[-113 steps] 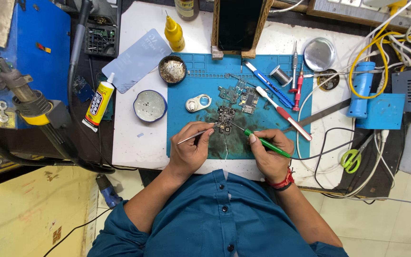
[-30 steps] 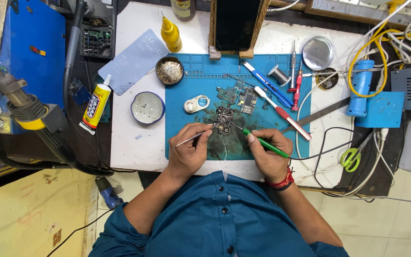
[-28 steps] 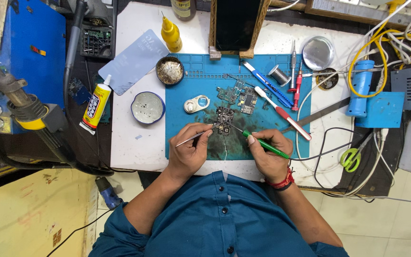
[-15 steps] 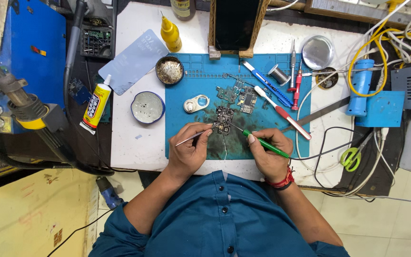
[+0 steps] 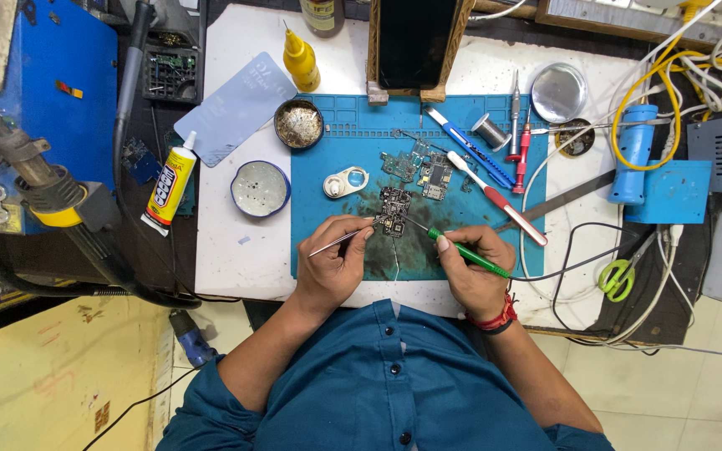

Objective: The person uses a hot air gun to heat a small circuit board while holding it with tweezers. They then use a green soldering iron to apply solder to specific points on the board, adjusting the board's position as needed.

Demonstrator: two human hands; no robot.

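A small dark circuit board lies on the blue work mat. My left hand pinches metal tweezers whose tips reach the board's left edge. My right hand grips a green-handled soldering iron, its tip touching the board's right side. Two more small boards lie just beyond on the mat.
On the mat: a white ring-shaped part, screwdrivers, a solder spool. Around it: round tins, a yellow bottle, a glue tube, a phone in a wooden stand, green scissors, cables and a blue iron stand.
Both hands stay on the board; the grips and tool positions are practically unchanged. Only the camera view shifted slightly.
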